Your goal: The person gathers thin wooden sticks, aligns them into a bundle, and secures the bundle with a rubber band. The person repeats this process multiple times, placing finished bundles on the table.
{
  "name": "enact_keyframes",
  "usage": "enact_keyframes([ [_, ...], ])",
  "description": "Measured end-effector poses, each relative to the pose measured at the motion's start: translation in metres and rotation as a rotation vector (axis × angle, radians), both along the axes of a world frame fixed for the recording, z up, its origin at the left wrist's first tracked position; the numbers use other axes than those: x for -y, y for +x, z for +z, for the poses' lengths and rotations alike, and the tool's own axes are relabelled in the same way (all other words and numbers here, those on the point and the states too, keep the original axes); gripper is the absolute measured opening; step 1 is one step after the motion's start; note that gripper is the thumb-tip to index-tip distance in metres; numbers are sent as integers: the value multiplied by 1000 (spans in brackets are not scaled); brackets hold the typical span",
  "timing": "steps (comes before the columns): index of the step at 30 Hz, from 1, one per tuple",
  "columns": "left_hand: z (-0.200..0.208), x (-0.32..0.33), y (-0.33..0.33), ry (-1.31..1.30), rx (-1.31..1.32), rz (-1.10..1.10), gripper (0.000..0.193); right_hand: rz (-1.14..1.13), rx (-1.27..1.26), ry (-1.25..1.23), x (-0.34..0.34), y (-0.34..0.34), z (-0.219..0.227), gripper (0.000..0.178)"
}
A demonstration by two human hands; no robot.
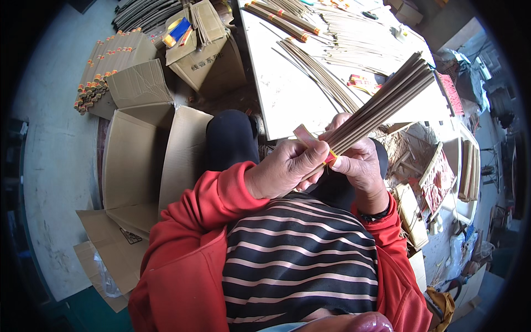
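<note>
Above my lap I hold a bundle of thin brown incense sticks [381, 102], tilted with its long end up to the right. A red and yellow paper band [331, 157] goes around its lower part, and the band's pale loose end [304, 134] sticks up. My left hand [287, 166] is closed on the band and the bundle's lower end, thumb pressed on the paper. Around the sticks just above, my right hand [359, 160] is closed, with its thumb against the band. The fingers behind the bundle are partly hidden.
Ahead is a white table [279, 99] with loose incense sticks [323, 74], banded bundles [285, 22] and a pile of paper labels [362, 83]. At left stand an open cardboard box [135, 166] and stacked banded bundles [113, 61]. A white crate [467, 210] is at right.
</note>
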State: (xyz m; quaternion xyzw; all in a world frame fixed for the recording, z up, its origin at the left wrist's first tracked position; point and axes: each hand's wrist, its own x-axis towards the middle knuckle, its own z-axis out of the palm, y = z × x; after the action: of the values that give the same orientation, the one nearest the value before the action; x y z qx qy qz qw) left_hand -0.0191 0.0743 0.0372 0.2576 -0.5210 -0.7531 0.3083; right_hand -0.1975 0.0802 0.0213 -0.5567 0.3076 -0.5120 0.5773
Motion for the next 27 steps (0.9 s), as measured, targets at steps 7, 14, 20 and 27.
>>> enact_keyframes([
  [7, 1, 14, 1, -204, 114, -54, 43, -52, 97, 148, -7, 1, 31, 26],
  [14, 3, 19, 0, -607, 214, 76, 36, -162, -94, 147, -6, 2, 30, 24],
  [20, -9, 22, -2, -661, 174, 100, 36, -181, -68, 128, -6, 4, 26, 24],
  [27, 6, 17, 1, -119, 59, -41, 54, -151, -125, 126, -2, 0, 19, 37],
])
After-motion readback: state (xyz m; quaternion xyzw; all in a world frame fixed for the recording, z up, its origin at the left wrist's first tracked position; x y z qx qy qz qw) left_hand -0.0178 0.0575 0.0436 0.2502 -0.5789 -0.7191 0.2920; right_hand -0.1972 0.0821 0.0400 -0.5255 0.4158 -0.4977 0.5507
